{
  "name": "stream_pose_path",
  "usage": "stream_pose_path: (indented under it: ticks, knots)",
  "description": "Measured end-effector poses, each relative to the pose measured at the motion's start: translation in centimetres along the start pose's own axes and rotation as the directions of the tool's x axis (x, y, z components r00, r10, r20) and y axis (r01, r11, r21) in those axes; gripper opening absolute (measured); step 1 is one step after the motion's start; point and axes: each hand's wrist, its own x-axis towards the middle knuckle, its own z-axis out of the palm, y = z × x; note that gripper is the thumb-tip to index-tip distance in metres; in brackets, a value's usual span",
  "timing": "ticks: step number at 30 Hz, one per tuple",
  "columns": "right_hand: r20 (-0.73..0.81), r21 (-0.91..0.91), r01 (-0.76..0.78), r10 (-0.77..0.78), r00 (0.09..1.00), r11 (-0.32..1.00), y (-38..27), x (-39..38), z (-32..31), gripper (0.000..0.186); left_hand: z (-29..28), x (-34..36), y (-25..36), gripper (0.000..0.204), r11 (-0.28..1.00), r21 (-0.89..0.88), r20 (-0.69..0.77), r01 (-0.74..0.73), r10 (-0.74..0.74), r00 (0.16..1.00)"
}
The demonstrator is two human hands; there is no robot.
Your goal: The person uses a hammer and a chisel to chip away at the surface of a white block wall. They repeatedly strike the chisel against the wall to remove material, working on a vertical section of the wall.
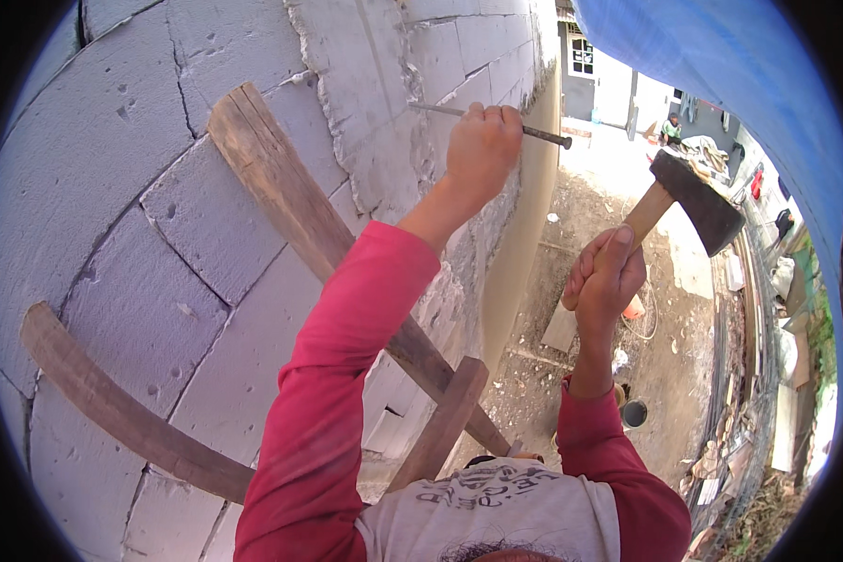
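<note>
My left hand (485, 150) is closed around a long thin metal chisel (541, 136). The chisel's tip meets the block wall (375, 112) beside a rough vertical mortar strip, and its flared head points right. My right hand (607, 276) grips the wooden handle of a hatchet (698, 201), raised to the right of the chisel. The dark hatchet head is apart from the chisel, its blade edge turned to the lower right. Both arms wear red sleeves.
Wooden poles (281, 178) lean across the wall at my left, with a curved timber (122, 403) lower down. Below right lies a dirt yard (665, 365) with a bucket (634, 414) and stacked boards. A blue tarp (721, 56) hangs overhead. Another person (672, 129) is far off.
</note>
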Motion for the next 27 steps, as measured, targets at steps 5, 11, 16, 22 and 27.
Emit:
stream_pose_path:
  ticks: [5,11,16,22,27]
  knots:
    - [0.080,-0.051,0.016,-0.012,0.997,0.999,-0.8,0.0,-0.3,0.047,-0.3,0.0,-0.4,0.018,1.000,-0.013,0.020,-0.018,0.018,1.000]
    - [0.057,-0.030,0.084,-0.082,0.995,0.996,-2.1,-0.1,-0.3,0.055,-0.1,0.1,-0.2,0.021,0.999,-0.039,-0.006,-0.016,0.016,1.000]
    - [0.003,0.015,0.284,-0.284,0.959,0.959,-3.2,0.6,-0.2,0.057,-0.2,-0.3,-0.8,0.020,1.000,-0.027,0.008,0.005,-0.005,1.000]
    - [0.051,-0.176,0.686,-0.690,0.722,0.705,2.4,1.8,0.9,0.046,-0.1,0.6,-0.1,0.017,0.999,-0.030,0.025,0.034,-0.033,0.999]
    - [0.217,-0.415,0.381,-0.317,0.923,0.826,5.7,-0.2,1.1,0.034,-0.1,0.1,-0.6,0.016,0.997,-0.030,0.038,0.077,-0.076,0.996]
